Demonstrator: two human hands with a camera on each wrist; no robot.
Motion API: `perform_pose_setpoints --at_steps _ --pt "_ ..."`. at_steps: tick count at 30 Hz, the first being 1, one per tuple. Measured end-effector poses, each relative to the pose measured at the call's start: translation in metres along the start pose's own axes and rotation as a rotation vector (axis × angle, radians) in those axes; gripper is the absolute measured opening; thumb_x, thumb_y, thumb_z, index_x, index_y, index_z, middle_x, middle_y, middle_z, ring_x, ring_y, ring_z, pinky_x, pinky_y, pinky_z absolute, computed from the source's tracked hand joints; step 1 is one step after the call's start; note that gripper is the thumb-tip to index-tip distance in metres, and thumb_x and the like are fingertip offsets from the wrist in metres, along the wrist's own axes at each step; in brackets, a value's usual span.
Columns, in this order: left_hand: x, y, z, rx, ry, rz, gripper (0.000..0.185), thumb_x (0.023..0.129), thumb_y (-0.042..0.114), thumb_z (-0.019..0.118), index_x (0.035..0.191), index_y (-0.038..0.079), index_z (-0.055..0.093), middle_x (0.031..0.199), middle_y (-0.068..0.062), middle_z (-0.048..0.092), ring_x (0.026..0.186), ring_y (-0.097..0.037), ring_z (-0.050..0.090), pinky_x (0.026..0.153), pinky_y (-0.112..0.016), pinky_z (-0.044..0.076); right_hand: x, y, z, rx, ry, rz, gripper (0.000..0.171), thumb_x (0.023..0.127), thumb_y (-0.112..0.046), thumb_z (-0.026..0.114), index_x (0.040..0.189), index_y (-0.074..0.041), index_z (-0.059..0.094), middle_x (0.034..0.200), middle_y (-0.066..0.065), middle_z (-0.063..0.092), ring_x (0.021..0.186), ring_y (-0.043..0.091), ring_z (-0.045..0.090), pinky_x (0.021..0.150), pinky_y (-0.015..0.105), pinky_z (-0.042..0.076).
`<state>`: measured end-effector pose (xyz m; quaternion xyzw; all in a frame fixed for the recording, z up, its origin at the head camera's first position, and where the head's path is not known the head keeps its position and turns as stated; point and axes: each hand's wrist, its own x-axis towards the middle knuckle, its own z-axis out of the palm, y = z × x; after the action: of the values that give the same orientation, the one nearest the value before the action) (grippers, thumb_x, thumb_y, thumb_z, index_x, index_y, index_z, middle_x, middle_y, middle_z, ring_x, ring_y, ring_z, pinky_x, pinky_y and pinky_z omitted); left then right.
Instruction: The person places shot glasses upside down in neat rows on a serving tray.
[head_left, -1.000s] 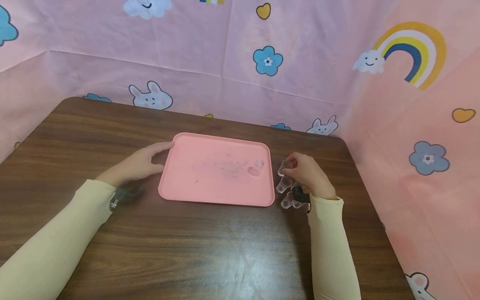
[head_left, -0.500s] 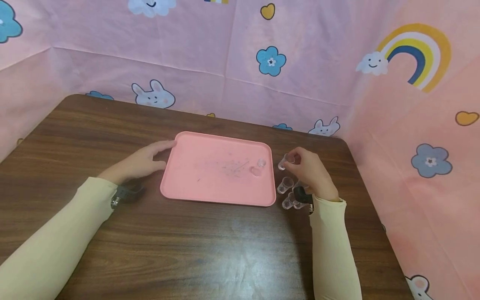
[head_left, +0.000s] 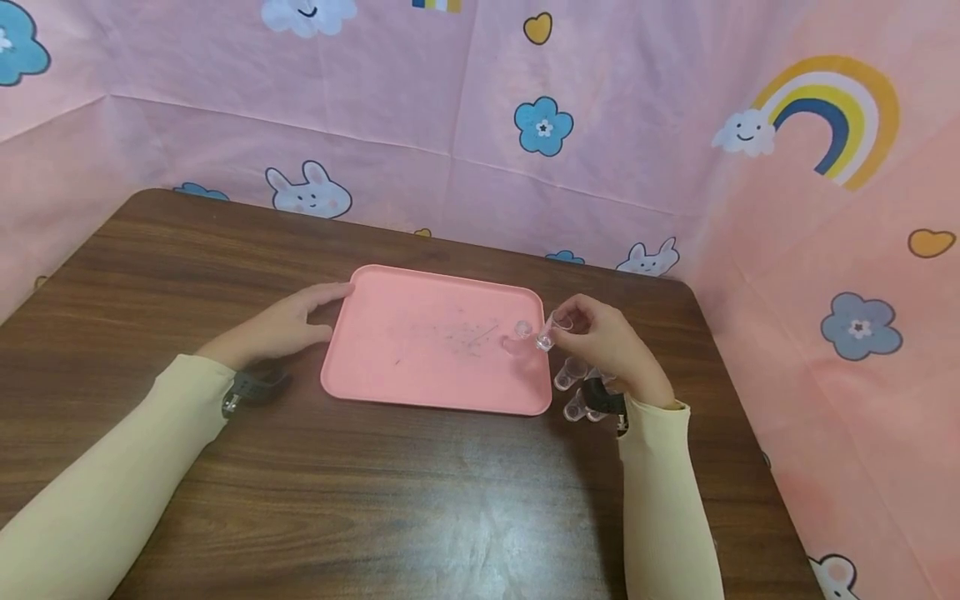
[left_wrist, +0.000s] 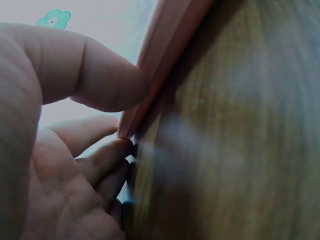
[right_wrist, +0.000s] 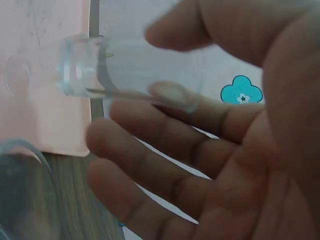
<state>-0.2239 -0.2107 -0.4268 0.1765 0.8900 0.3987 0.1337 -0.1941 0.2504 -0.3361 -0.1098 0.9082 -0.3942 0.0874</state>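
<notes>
My right hand (head_left: 611, 342) pinches a clear shot glass (head_left: 547, 333) between thumb and fingertips, over the right rim of the pink tray (head_left: 420, 383). In the right wrist view this shot glass (right_wrist: 135, 70) lies sideways, its thick base pointing at the tray. Another clear shot glass (head_left: 513, 344) is on the tray near its right side, the wider ring lower in the head view. My left hand (head_left: 277, 325) touches the tray's left edge with thumb and fingers spread; its thumb (left_wrist: 110, 82) lies along the rim in the left wrist view.
Several clear shot glasses (head_left: 572, 372) stand on the brown wooden table (head_left: 375, 492) right of the tray, partly hidden by my right wrist. A pink printed cloth (head_left: 420, 117) hangs behind the table and along its right side.
My right hand has lifted the shot glass from beside the tray and carried it left to above the right rim, tilting it. My left hand stays at the tray's left edge.
</notes>
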Motion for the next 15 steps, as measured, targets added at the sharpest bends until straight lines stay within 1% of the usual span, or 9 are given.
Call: perform_pose_setpoints --at_steps 3,5,6,7,8,12,15 --pt "-0.001 0.001 0.000 -0.003 -0.003 0.004 0.076 0.096 0.014 0.067 0.163 0.008 0.030 0.168 -0.022 0.025 0.155 -0.045 0.018 0.122 -0.069 0.017 0.002 0.000 0.005 0.054 -0.069 0.016 0.028 0.095 -0.022 0.074 0.117 -0.007 0.066 0.103 0.012 0.068 0.073 0.043 0.072 0.068 0.046 0.064" --pt "0.000 0.001 0.000 -0.004 -0.004 0.010 0.075 0.096 0.013 0.067 0.162 0.008 0.031 0.168 -0.022 0.025 0.155 -0.045 0.018 0.122 -0.068 0.017 0.004 0.000 0.009 0.057 -0.088 0.007 0.030 0.095 -0.023 0.075 0.118 -0.007 0.066 0.102 0.012 0.069 0.075 0.044 0.071 0.065 0.051 0.063" --pt "0.000 0.000 0.000 -0.003 -0.004 0.010 0.075 0.096 0.013 0.067 0.162 0.008 0.031 0.168 -0.022 0.025 0.155 -0.045 0.018 0.122 -0.068 0.017 0.005 0.000 0.010 0.037 -0.086 -0.009 0.030 0.094 -0.023 0.076 0.118 -0.007 0.066 0.101 0.012 0.069 0.077 0.041 0.070 0.065 0.049 0.063" --pt "0.000 0.000 0.000 -0.003 -0.004 0.011 0.075 0.096 0.013 0.067 0.162 0.008 0.031 0.168 -0.022 0.025 0.155 -0.045 0.018 0.122 -0.068 0.017 0.006 0.000 0.012 0.032 -0.089 -0.017 0.030 0.094 -0.023 0.076 0.117 -0.008 0.066 0.100 0.012 0.069 0.076 0.041 0.070 0.063 0.050 0.063" --pt "0.000 0.000 0.000 -0.001 -0.003 0.013 0.075 0.096 0.013 0.067 0.162 0.007 0.031 0.168 -0.022 0.025 0.155 -0.045 0.018 0.122 -0.068 0.017 0.007 0.000 0.013 0.016 -0.083 -0.031 0.030 0.093 -0.023 0.077 0.117 -0.008 0.067 0.100 0.011 0.069 0.078 0.039 0.069 0.063 0.049 0.063" --pt "0.000 -0.001 0.000 0.002 -0.004 0.014 0.076 0.096 0.014 0.068 0.162 0.008 0.031 0.168 -0.022 0.025 0.155 -0.045 0.018 0.122 -0.069 0.017 0.009 -0.001 0.016 -0.034 -0.049 -0.074 0.028 0.093 -0.021 0.077 0.116 -0.007 0.068 0.100 0.010 0.070 0.086 0.026 0.067 0.067 0.037 0.060" --pt "0.000 -0.002 0.001 0.000 -0.002 0.017 0.076 0.096 0.014 0.068 0.162 0.008 0.031 0.168 -0.022 0.025 0.155 -0.045 0.018 0.122 -0.069 0.017 0.010 -0.001 0.016 -0.032 -0.036 -0.074 0.028 0.094 -0.020 0.076 0.117 -0.006 0.068 0.103 0.010 0.070 0.089 0.025 0.068 0.068 0.035 0.061"
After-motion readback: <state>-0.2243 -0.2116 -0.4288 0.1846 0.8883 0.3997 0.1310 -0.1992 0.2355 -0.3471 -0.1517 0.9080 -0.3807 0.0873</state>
